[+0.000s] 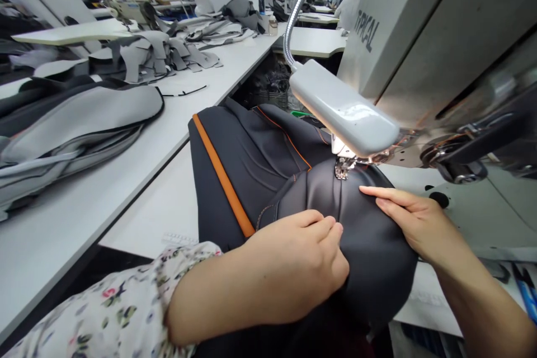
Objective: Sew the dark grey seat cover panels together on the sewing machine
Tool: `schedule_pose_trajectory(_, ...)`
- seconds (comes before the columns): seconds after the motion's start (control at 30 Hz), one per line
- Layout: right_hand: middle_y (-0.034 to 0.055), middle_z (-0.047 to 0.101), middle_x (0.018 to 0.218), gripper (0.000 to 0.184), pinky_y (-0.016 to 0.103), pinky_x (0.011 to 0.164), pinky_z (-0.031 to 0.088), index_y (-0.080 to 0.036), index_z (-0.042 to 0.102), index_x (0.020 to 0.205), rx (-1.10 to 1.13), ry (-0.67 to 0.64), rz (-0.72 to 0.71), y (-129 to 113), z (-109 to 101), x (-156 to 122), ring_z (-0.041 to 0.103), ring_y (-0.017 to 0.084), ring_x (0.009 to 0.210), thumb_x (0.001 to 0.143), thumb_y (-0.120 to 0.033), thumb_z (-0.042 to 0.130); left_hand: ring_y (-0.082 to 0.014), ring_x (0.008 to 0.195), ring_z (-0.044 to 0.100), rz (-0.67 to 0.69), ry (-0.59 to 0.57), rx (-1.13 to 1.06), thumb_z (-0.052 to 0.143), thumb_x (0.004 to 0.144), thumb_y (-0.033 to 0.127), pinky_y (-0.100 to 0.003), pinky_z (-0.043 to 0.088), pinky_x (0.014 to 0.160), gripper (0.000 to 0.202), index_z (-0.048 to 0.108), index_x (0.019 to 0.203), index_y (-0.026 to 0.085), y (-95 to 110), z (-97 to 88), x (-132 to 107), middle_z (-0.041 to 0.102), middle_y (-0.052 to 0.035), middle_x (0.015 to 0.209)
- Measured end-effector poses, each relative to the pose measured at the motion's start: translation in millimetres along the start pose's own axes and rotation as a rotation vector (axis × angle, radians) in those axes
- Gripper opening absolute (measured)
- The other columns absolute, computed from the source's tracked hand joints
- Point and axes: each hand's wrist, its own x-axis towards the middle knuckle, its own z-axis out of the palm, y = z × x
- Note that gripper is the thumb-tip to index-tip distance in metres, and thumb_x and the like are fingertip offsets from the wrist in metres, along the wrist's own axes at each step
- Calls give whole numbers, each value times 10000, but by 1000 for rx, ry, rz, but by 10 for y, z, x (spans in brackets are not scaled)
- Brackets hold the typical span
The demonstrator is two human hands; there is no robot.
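White work tables [62, 229] ran off past your sewing machine [423, 28], its head lettered TYPICAL. Your left hand [289, 268] lay on the dark orange-piped upholstery panel [373, 263], fingers [327, 229] curled down with no clear grip; your right hand [413, 218] stretched its fingers [377, 194] open on the panel, just beside the presser foot [343, 169].

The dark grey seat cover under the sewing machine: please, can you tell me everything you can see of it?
The dark grey seat cover looks like smooth, leather-like material and lies bunched on a white table. A wide orange strip runs along one side, a thin orange line crosses the upper panel, and stitching shows near the hands. Its near part bulges in a rounded fold. The machine's presser foot sits on it, and the left hand and right hand rest on it.
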Motion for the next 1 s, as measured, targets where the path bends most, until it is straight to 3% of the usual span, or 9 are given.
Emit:
schedule_pose_trajectory(0.2,34,757,1273,395,514,1055,545,-341,816,1136,34,32,20,-14,6,34,677,342,1238,836,-524,634,-232,1103,672,4,-14,-55,547,946,193,-359,499,927,206,697,1085,163,-91,-16,-27,697,-139,1338)
schedule_pose_trajectory(0.3,32,750,1290,426,512,1007,564,-347,809,1156,33,26,59,1,-3,91,670,360,1240,830,-551,629,-227,1075,659,-22,-7,-85,597,935,195,-351,475,897,125,681,1027,190,-150,-3,-22,722,-113,1244)
schedule_pose_trajectory(0.4,26,746,1300,440,538,1064,523,-355,798,1186,42,26,84,36,3,143,656,365,1256,838,-566,631,-220,1035,643,-36,-10,-91,603,946,193,-346,452,864,92,674,1004,203,-211,5,-9,731,-97,1195)
schedule_pose_trajectory(0.6,8,744,1302,398,565,1194,396,-371,786,1200,108,36,21,118,23,238,644,332,1258,869,-542,646,-196,1000,615,-61,-45,-122,595,946,148,-345,404,774,116,688,979,209,-318,10,29,726,-55,1289)
schedule_pose_trajectory(0.9,8,758,1265,354,537,1239,351,-335,808,1149,163,93,-66,157,48,396,650,325,1249,862,-512,701,-184,960,589,-66,-50,-132,562,1008,170,-368,378,743,159,713,1037,212,-473,54,90,705,-18,1367)
schedule_pose_trajectory(1.0,24,782,1187,321,518,1198,414,-321,824,1094,173,139,-99,151,62,444,676,330,1199,852,-505,721,-186,951,584,-68,-39,-142,557,1014,169,-357,376,735,166,718,1017,211,-517,70,113,712,-22,1356)
